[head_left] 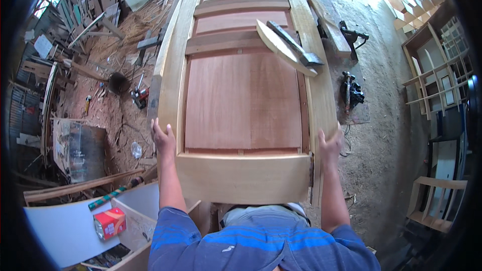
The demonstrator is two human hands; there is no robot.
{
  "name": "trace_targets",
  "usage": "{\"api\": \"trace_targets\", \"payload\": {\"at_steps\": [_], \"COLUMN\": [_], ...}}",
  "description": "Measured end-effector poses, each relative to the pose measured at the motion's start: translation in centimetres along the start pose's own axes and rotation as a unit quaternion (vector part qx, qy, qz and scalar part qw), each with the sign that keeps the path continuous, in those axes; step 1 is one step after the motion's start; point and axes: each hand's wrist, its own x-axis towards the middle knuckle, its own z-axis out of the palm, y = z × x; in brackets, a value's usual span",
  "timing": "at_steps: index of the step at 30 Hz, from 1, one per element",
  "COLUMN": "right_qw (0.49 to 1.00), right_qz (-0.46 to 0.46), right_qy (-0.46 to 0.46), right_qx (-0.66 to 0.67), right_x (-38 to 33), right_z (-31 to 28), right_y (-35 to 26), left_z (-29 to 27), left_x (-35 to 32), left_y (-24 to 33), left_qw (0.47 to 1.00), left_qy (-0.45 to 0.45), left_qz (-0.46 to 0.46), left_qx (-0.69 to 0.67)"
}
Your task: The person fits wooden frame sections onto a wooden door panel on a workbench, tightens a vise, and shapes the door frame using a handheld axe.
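Observation:
A panelled wooden door point(243, 178) lies lengthwise before me, with pale side rails and reddish inset panels. My left hand point(164, 140) holds its left edge near the close end, thumb on top and fingers at the outer side. At the opposite edge my right hand point(330, 148), slightly blurred, grips the right rail, its fingers partly hidden. Farther up, a curved pale wood piece point(278, 47) rests slantwise across the right side of the door. Against it lies a dark hammer-like tool point(293, 42). A narrow wood strip point(168, 42) runs along the left rail.
Right of the door lie a wood block point(331, 30) and black metal clamps or tools point(353, 93). Wooden lattice frames point(437, 65) stand farther right. At left are scrap boards, shavings, a worn box point(80, 148) and a red flashlight-like box point(109, 223) on a white board.

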Motion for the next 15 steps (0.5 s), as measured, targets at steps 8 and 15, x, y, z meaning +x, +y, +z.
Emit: {"api": "trace_targets", "payload": {"at_steps": [8,15], "right_qw": [0.978,0.973], "right_qz": [-0.191,-0.219], "right_qy": [0.073,0.063], "right_qx": [-0.049,-0.044], "right_x": [18.4,19.6], "right_z": [13.2,15.9], "right_y": [-10.9,-10.2], "left_z": [11.7,14.4], "left_x": [20.6,23.9], "left_y": [1.9,0.7], "left_qw": [0.991,0.985], "left_qy": [0.127,0.068], "left_qz": [0.017,-0.12], "left_qx": [0.036,-0.107]}}
